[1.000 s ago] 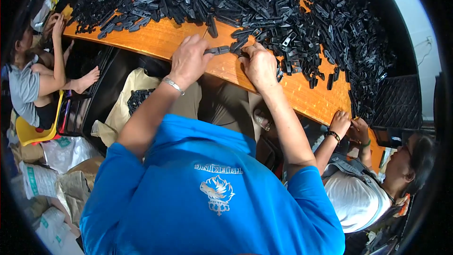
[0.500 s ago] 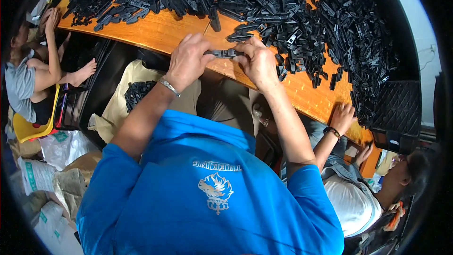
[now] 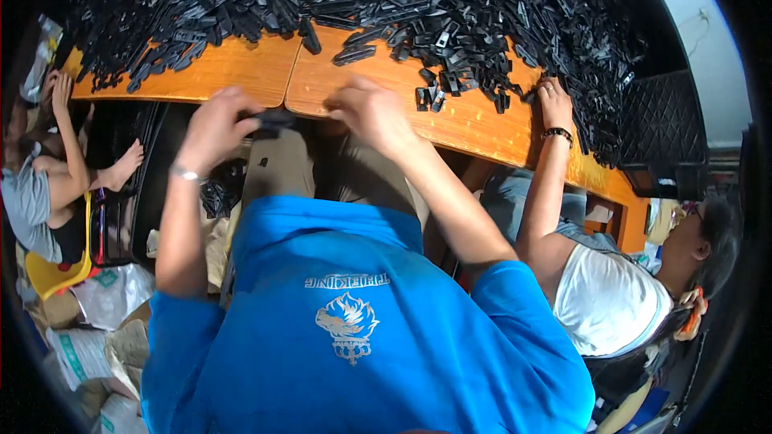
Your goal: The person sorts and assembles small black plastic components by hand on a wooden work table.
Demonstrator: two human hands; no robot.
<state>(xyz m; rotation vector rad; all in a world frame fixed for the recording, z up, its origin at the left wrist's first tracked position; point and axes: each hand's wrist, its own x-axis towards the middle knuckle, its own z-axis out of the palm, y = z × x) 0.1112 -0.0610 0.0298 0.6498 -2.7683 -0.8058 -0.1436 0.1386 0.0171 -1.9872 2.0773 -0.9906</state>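
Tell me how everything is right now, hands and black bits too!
Left hand: holding a dark plastic piece, blurred.
Right hand: fingers bent, blurred; grip unclear.
Black plastic pieces: heaped loosely.
Orange wooden table: partly covered.
Crumpled tan paper sack: partly hidden.
Yellow plastic stool: sat on.
Silver metal bracelet: around the left wrist.

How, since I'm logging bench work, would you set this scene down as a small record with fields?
Surface: orange-brown table with a seam
On it: a broad heap of black parts, some scattered toward the near edge
Left grip: left hand, holding a blurred dark part near the table's near edge
Right grip: right hand, blurred; nothing seen held, closure unclear
Person at right: white top, one hand at the heap's edge
Person at left: grey top, on a yellow seat
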